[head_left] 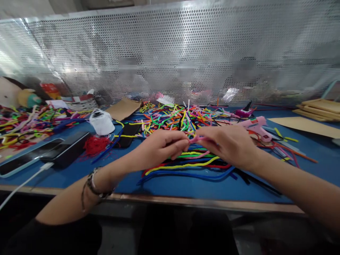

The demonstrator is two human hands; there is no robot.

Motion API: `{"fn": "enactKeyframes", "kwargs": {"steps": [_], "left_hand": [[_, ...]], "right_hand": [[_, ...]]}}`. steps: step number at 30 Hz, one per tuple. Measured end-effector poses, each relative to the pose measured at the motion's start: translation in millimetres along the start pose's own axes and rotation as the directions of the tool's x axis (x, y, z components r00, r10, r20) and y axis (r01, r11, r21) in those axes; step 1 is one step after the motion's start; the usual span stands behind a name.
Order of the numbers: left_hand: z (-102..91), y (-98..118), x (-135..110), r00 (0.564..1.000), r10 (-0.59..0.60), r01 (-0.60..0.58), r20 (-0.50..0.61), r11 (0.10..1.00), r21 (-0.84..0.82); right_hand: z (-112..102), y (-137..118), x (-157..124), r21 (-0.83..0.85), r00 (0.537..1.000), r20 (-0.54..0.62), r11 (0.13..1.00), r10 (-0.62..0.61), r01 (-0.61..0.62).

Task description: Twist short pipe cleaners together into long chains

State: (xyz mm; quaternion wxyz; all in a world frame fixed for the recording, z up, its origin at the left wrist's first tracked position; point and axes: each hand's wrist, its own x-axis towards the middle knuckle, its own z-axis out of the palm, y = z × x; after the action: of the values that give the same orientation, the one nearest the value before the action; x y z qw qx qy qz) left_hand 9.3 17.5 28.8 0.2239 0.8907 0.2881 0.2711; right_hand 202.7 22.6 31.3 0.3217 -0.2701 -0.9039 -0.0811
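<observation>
A pink pipe cleaner (195,139) runs between my two hands, held above the blue table. My left hand (162,148) pinches one end of it between thumb and fingers. From the other side my right hand (228,143) grips it, fingers curled so that part of the pink piece is hidden. Below the hands lie long pipe cleaners, among them a yellow one (183,165) and a blue one (186,174). Behind the hands spreads a heap of short multicoloured pipe cleaner pieces (170,118).
A pink glue gun (257,128) lies right of my right hand. On the left are a phone (32,157), a black box (66,150) with a white cable, red thread (96,146) and a white pouch-like item (102,123). A perforated metal panel (170,46) stands behind.
</observation>
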Motion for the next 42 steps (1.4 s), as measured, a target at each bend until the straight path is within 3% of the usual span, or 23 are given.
{"fn": "enactKeyframes", "kwargs": {"steps": [2, 5, 7, 10, 17, 20, 22, 24, 25, 27, 28, 30, 32, 35, 38, 42], "left_hand": [[-2.8, 3, 1, 0.986, -0.08, 0.123, 0.144, 0.94, -0.318], [-5.6, 10, 1, 0.962, -0.122, 0.231, 0.246, 0.842, -0.487], [-6.5, 13, 0, 0.969, -0.139, 0.223, 0.207, 0.855, -0.469], [-7.7, 16, -1, 0.979, -0.143, 0.191, 0.148, 0.899, -0.395], [-11.4, 17, 1, 0.972, -0.111, 0.183, 0.207, 0.909, -0.374], [-9.1, 18, 1, 0.987, -0.1, 0.119, 0.123, 0.98, -0.16], [-6.5, 18, -1, 0.999, -0.001, 0.01, -0.045, 0.982, 0.188], [-4.6, 16, -3, 0.963, 0.239, -0.131, -0.122, 0.816, 0.564], [-4.2, 15, -4, 0.928, 0.362, -0.204, -0.09, 0.694, 0.69], [-4.6, 12, -5, 0.858, 0.514, -0.326, 0.024, 0.507, 0.798], [-5.3, 10, -4, 0.839, 0.542, -0.36, 0.058, 0.471, 0.805], [-7.2, 9, -3, 0.848, 0.528, -0.378, 0.051, 0.535, 0.755], [-9.6, 11, 0, 0.914, 0.404, -0.335, 0.024, 0.721, 0.606], [-13.2, 17, 3, 0.981, 0.138, -0.168, 0.139, 0.958, 0.233], [-15.3, 21, 3, 0.962, -0.02, 0.038, 0.272, 0.997, -0.064], [-13.5, 24, 1, 0.951, -0.111, 0.175, 0.288, 0.963, -0.205]], "right_hand": [[-7, -1, -1, -0.235, 0.978, -0.065, 0.956, -0.197, 0.177], [-11, -5, -3, -0.45, 0.92, -0.133, 0.849, -0.37, 0.276], [-9, -8, -4, -0.532, 0.902, -0.148, 0.802, -0.405, 0.272], [-5, -11, -4, -0.569, 0.925, -0.124, 0.789, -0.36, 0.231], [-6, -13, -7, -0.556, 0.92, -0.134, 0.796, -0.369, 0.238], [-6, -18, -7, -0.463, 0.959, -0.113, 0.868, -0.259, 0.18], [-8, -21, -5, -0.295, 0.993, -0.092, 0.954, -0.076, 0.045], [-12, -23, -2, 0.003, 0.993, 0.043, 0.994, 0.106, -0.106], [-14, -23, 0, 0.172, 0.976, 0.159, 0.969, 0.151, -0.178], [-18, -21, 1, 0.415, 0.919, 0.371, 0.862, 0.13, -0.29], [-19, -19, 0, 0.46, 0.903, 0.418, 0.834, 0.099, -0.305], [-22, -15, -2, 0.401, 0.915, 0.399, 0.888, 0.049, -0.223], [-23, -13, -6, 0.167, 0.947, 0.32, 0.985, -0.022, -0.034], [-25, -14, -9, -0.212, 0.942, 0.286, 0.947, -0.177, 0.242], [-27, -17, -8, -0.36, 0.914, 0.241, 0.845, -0.326, 0.396], [-26, -16, -4, -0.355, 0.902, 0.185, 0.829, -0.39, 0.432]]}}
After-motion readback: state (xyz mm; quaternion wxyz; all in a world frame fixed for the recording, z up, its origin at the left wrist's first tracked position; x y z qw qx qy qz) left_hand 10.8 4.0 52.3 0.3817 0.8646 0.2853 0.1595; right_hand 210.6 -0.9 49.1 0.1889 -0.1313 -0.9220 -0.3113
